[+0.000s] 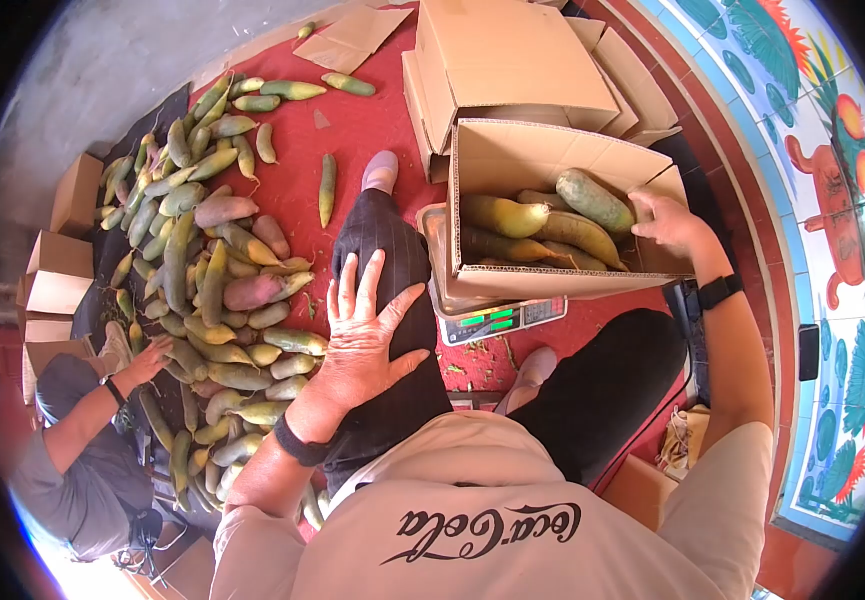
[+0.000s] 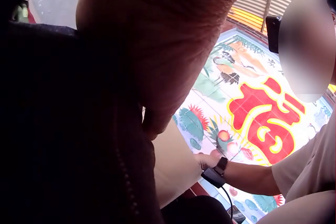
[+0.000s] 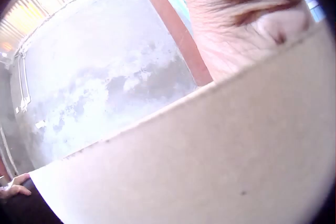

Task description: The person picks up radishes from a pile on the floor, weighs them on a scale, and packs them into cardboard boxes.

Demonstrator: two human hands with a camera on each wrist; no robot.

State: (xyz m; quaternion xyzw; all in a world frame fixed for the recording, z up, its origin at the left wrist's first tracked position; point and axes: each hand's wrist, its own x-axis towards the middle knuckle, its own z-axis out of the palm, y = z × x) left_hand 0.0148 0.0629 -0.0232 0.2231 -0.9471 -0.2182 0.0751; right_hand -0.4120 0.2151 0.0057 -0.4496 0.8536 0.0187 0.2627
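In the head view my left hand [image 1: 367,325] rests on the dark-trousered knee, its fingers spread; the left wrist view shows its underside [image 2: 157,40] close up against dark cloth. My right hand [image 1: 667,220] lies over the right edge of an open cardboard box [image 1: 552,285], fingers bent loosely inside, near a pale green radish [image 1: 594,202]. Several more long green radishes [image 1: 577,238] lie in that box. Beneath the box is a scale [image 1: 502,318] with green lit digits. The right wrist view shows the right hand [image 3: 247,29] above the cardboard wall [image 3: 199,150]; its fingertips are hidden there.
A large pile of green and purplish radishes [image 1: 217,300] covers the red mat [image 1: 297,130] at left. Another person's hand [image 1: 147,360] touches the pile's left side. Closed cardboard boxes [image 1: 512,60] stand beyond the open box, and smaller boxes [image 1: 57,270] at far left. A painted tile wall [image 1: 842,250] is at right.
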